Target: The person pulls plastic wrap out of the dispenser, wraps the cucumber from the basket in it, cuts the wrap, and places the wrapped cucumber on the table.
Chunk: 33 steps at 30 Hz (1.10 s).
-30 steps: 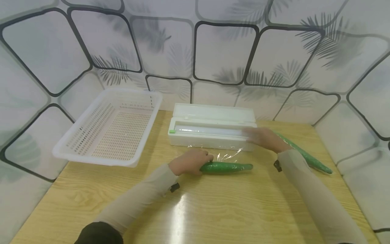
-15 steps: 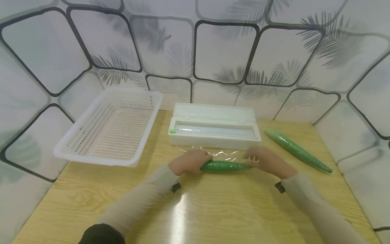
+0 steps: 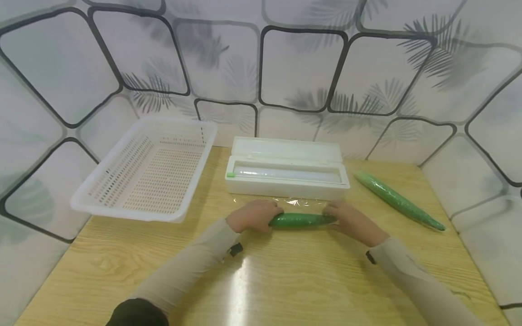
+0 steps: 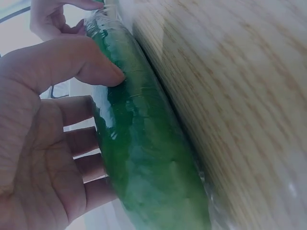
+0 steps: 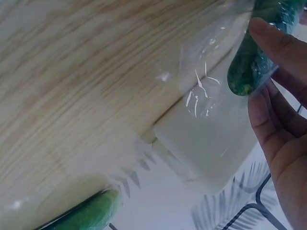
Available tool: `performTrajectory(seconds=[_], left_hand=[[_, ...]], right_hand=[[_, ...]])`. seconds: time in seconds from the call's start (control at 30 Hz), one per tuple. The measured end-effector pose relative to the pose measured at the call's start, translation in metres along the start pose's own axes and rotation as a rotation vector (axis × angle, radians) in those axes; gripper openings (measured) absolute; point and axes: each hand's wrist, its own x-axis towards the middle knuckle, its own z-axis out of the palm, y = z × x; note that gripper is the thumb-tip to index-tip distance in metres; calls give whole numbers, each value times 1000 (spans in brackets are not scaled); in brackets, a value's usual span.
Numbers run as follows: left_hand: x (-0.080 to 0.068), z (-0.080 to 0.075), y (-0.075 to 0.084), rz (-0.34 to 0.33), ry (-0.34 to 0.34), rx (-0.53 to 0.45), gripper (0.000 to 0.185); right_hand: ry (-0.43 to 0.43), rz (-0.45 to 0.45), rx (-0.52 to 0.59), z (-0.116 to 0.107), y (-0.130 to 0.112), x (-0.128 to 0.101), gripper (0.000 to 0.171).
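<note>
A cucumber [image 3: 302, 220] wrapped in clear cling film lies crosswise on the table in the head view. My left hand [image 3: 254, 216] grips its left part; in the left wrist view the thumb lies on one side of the cucumber [image 4: 144, 148] and the fingers on the other. At the opposite end, my right hand [image 3: 351, 222] holds the tip between thumb and fingers. Loose cling film [image 5: 204, 88] extends past the cucumber's rounded end in the right wrist view. Behind both hands stands a white cling film box [image 3: 285, 186], lid up, with the roll showing inside.
A second film-wrapped cucumber [image 3: 401, 203] lies slantwise at the right. To the left is a white perforated basket [image 3: 134, 216]. A patterned wall [image 3: 302, 72] rises behind the wooden table [image 3: 285, 280].
My right hand has come down from the front of the cling film box to the cucumber's right end and taken hold of it. My left hand has stayed on the cucumber.
</note>
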Motion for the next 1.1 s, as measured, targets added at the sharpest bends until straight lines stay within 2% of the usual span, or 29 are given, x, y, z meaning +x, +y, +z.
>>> performTrajectory(seconds=[0.2, 0.37, 0.53, 0.63, 0.87, 1.1], left_hand=[[1, 0, 0, -15, -10, -3, 56], [1, 4, 0, -8, 18, 17, 64], [1, 8, -1, 9, 68, 55, 61], [1, 10, -3, 15, 83, 46, 61], [-2, 8, -3, 6, 71, -20, 66], [-1, 8, -6, 7, 75, -36, 55]], right_hand=[[52, -39, -51, 10, 3, 2, 36], [71, -62, -88, 15, 4, 4, 34], [66, -68, -92, 15, 3, 4, 33], [65, -71, -96, 15, 3, 4, 33], [50, -80, -114, 19, 5, 5, 33], [37, -79, -146, 19, 3, 6, 37]])
